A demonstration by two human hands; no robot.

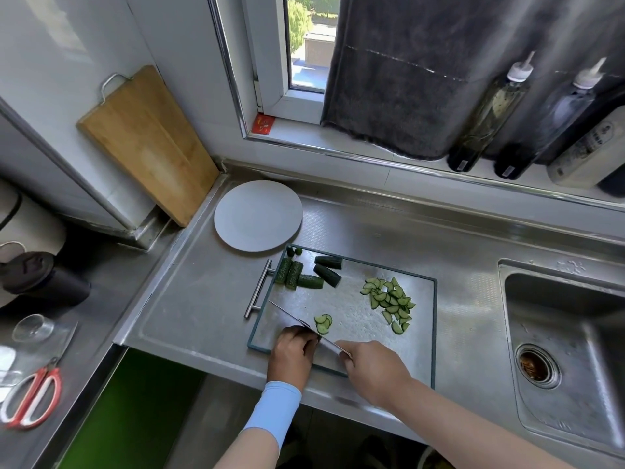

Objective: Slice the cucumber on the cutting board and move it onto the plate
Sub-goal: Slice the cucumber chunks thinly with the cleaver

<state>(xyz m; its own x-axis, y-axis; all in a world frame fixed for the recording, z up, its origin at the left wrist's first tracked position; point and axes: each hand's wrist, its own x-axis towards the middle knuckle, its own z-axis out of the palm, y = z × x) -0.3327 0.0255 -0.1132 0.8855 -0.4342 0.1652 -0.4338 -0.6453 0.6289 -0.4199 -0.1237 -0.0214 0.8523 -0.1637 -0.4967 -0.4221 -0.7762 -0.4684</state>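
Cutting board (351, 336): metal-look, dark rim, bar handle at L end; laid on steel counter (203, 299); near edge partly covered by both hands.
Cucumber chunks (310, 281): approx. five, unsliced, grouped at far-L corner of board; two small end bits beside them, hard to make out.
Cucumber slices (389, 302): half-moons, piled on R half of board.
Near slices (323, 323): a few, overlapped, lying just beside blade.
Knife (329, 345): set diagonally over near-L part of board, blade seen almost edge-on; handle hidden inside R hand.
R hand (372, 367): wrapped round knife handle.
L hand (294, 350): fingers curled down, knuckles against blade; what lies under fingertips is hidden, so hold can't be told.
Plate (258, 215): white, on counter just beyond board's far-L corner.
Sink (568, 333): R of board; cut off by frame edge.
Bottles (490, 113): on sill; labels unreadable.
Scissors (32, 397): red/white handles, far L.
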